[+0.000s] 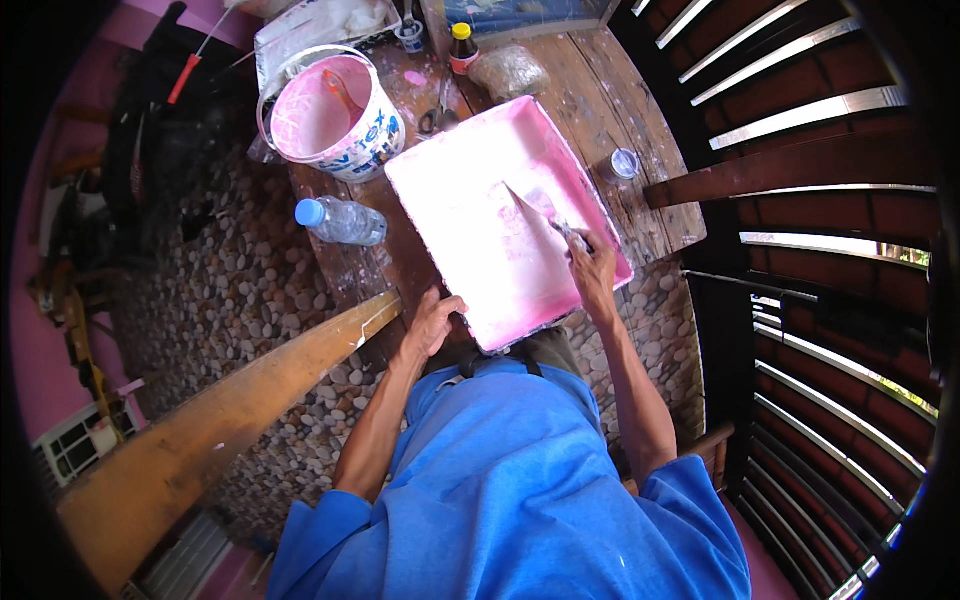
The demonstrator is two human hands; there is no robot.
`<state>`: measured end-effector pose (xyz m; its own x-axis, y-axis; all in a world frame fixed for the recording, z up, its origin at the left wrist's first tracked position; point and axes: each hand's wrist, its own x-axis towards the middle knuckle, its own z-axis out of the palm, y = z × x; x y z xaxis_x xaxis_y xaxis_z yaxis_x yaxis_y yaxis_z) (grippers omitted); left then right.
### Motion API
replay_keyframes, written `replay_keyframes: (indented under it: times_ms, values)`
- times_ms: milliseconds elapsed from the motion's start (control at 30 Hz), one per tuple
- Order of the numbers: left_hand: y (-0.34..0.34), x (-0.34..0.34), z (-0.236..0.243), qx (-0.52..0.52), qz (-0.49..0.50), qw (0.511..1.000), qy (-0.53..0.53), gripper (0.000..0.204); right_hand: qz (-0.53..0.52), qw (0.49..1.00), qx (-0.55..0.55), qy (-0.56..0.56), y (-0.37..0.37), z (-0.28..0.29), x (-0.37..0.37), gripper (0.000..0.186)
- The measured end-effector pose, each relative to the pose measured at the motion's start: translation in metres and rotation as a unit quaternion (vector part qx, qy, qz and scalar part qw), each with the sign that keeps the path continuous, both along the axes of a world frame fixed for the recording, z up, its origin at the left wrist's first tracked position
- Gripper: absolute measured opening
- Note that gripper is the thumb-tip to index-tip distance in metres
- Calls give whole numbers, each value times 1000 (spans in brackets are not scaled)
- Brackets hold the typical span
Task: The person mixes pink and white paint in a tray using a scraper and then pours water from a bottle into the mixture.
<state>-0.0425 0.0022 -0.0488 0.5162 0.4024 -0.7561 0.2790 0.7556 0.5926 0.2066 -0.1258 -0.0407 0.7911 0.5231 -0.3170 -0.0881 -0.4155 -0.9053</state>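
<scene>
Your right hand (592, 262) had its grip closed around the handle of a putty knife (533, 202), whose tapered blade pointed away from you over the middle of the paint tray (470, 235). The tray lay askew right in front of you, its far part over the wooden tabletop (660, 205) and its near end close to your waist; its inside was coated with white and pink. Your left hand (437, 318) had its grip narrowed on the tray's left rim near the close corner, the thumb on the edge; you could not tell from this view how the fingers lay underneath.

Beyond the tray's far left corner stood a paint-streaked white bucket (350, 162), with an orange-red tool leaning inside it. Just beside that corner lay scissors (446, 116). Left of the tray, a clear plastic bottle (350, 222) with a blue cap lay on its side. Past the tray's far edge were a filled clear plastic bag (510, 72) and a dark bottle (463, 52) with a yellow cap. To the tray's right stood a small jar (623, 165). Left of its near end, a wooden plank (230, 435) slanted above the pebbled floor (260, 300).
</scene>
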Motion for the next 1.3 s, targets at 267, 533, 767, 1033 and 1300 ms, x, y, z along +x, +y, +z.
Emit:
replay_keyframes:
  times_ms: [267,533,767,1033,1300]
  values:
    - [-5,0,-3,-7,55,998,-28,29,20,999,-7,49,1,55,5,29]
    - [-6,3,-3,1,48,998,-33,32,76,993,-82,44,-117,71,-43,21]
    - [-5,0,-8,-4,42,998,-40,29,69,989,-122,53,-109,61,-60,22]
    - [-3,3,1,-4,43,999,-24,30,65,994,-70,46,-10,40,-65,25]
    - [-4,8,14,0,39,999,-1,45,40,999,2,13,27,53,-43,24]
